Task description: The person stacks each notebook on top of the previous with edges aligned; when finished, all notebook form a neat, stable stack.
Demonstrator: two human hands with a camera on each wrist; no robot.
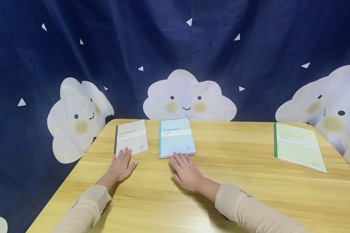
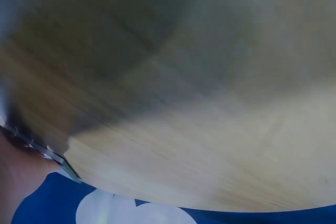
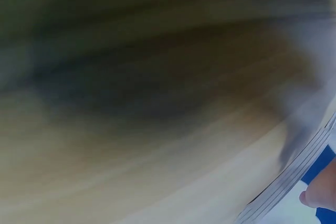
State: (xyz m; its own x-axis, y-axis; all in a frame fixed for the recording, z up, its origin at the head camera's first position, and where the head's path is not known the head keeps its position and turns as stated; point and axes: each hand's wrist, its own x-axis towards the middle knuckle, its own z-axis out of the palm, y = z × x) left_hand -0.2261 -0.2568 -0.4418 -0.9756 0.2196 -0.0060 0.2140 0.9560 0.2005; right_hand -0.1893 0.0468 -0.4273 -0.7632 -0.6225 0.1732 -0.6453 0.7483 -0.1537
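Observation:
In the head view, a pale grey Gambit notebook [image 1: 132, 137] with a dark spine lies at the left of the wooden table. My left hand [image 1: 122, 165] lies palm down, its extended fingertips on that notebook's near left corner. To the right is a light blue Gambit notebook [image 1: 176, 137], which looks thick, perhaps a stack. The fingers of my right hand [image 1: 187, 174] reach its near edge and touch it. The right wrist view has layered page edges [image 3: 294, 174] beside part of the right hand [image 3: 323, 190]. A thin notebook edge [image 2: 67, 169] borders the left hand [image 2: 21, 171] in the left wrist view.
A light green Gambit notebook [image 1: 300, 145] with a green spine lies by itself toward the table's right side. The wooden table [image 1: 151, 200] runs back to a dark blue curtain [image 1: 163, 38] printed with white smiling clouds and small triangles.

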